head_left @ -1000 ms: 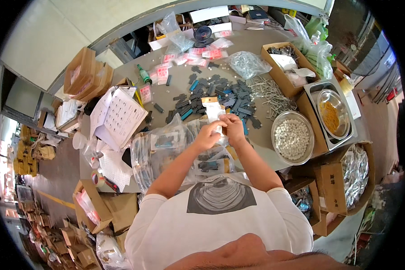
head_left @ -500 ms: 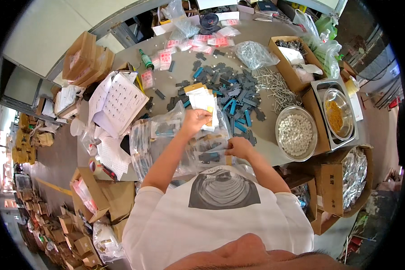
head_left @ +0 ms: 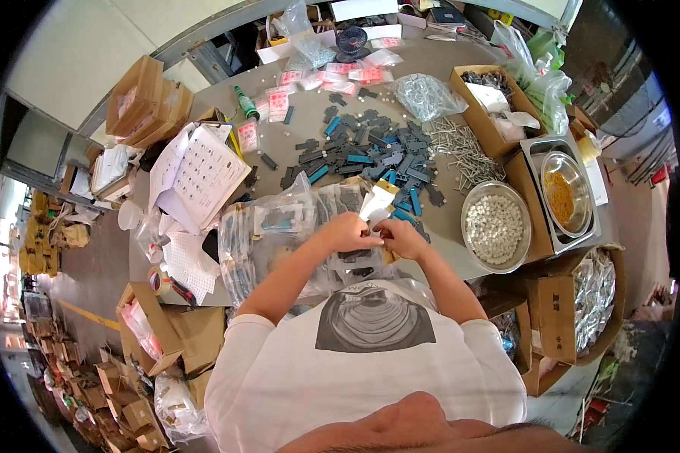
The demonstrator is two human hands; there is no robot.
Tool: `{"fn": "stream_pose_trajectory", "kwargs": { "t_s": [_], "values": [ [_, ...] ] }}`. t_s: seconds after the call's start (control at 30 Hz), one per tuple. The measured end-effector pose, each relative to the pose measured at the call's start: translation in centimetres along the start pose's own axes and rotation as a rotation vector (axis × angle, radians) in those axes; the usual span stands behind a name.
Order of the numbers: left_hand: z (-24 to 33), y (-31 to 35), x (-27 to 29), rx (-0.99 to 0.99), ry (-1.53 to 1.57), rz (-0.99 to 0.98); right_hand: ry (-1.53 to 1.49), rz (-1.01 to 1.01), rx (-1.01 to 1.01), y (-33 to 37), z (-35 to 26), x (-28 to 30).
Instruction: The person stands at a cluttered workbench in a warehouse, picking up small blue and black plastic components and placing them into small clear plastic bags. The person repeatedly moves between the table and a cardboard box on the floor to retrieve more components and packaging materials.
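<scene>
While forearms converge, left hand (head_left: 349,232), right hand (head_left: 402,238) pinch small bag (head_left: 375,204).

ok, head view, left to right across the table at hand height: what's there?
tape roll → clear bags → left hand → small bag → right hand → bowl of white pieces → steel tray

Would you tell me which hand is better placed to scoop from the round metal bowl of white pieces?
Right, probably. The right hand is on the side of the round metal bowl of white pieces, with bare grey table between; the left hand would have to cross over it.
</scene>
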State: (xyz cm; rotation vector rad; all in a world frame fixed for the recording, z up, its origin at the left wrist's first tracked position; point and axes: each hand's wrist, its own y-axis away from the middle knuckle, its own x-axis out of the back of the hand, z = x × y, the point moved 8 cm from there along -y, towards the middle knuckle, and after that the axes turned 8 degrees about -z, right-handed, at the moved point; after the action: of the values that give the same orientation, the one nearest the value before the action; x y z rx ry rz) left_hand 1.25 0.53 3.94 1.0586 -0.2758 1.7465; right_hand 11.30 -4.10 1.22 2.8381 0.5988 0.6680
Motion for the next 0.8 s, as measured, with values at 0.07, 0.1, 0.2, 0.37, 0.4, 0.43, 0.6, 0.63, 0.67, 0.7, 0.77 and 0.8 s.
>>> {"fn": "stream_pose_trajectory", "kwargs": {
  "t_s": [0.07, 0.1, 0.2, 0.37, 0.4, 0.43, 0.6, 0.63, 0.67, 0.7, 0.77, 0.8],
  "values": [
    [0.6, 0.1, 0.1, -0.097, -0.008, 0.017, 0.068, -0.015, 0.137, 0.7, -2.6, 0.6],
    [0.3, 0.2, 0.3, -0.058, -0.058, 0.033, 0.102, -0.022, 0.206, 0.9, -3.6, 0.8],
    [1.1, 0.8, 3.1, -0.002, -0.176, 0.088, 0.192, 0.1, 0.407, 1.8, -5.5, 2.2],
    [2.3, 0.5, 3.9, -0.155, -0.038, 0.041, -0.127, 0.139, 0.348, 2.3, -6.8, 4.1],
    [2.5, 0.2, 3.1, -0.184, 0.055, -0.032, -0.157, 0.145, 0.372, 2.2, -7.1, 4.3],
    [2.6, -0.1, 2.9, -0.161, 0.015, -0.066, -0.183, 0.164, 0.404, 2.2, -7.1, 4.5],
    [1.7, -0.2, 2.5, -0.094, 0.393, 0.069, -0.449, 0.219, 0.199, 1.6, -5.0, 4.3],
    [1.6, -0.1, 2.5, -0.099, 0.496, 0.102, -0.453, 0.235, 0.226, 1.7, -4.8, 4.3],
    [1.6, -0.1, 2.3, -0.089, 0.555, 0.086, -0.456, 0.25, 0.254, 1.6, -4.3, 4.2],
    [1.6, -0.1, 2.1, -0.079, 0.613, 0.071, -0.459, 0.266, 0.281, 1.5, -3.9, 4.2],
    [1.1, -0.2, 1.2, -0.03, 0.754, 0.026, -0.502, 0.363, 0.361, 1.5, -3.7, 4.6],
    [0.4, -0.5, 0.3, 0.009, 0.838, -0.005, -0.523, 0.411, 0.4, 1.6, -3.6, 4.8]
  ]
}}
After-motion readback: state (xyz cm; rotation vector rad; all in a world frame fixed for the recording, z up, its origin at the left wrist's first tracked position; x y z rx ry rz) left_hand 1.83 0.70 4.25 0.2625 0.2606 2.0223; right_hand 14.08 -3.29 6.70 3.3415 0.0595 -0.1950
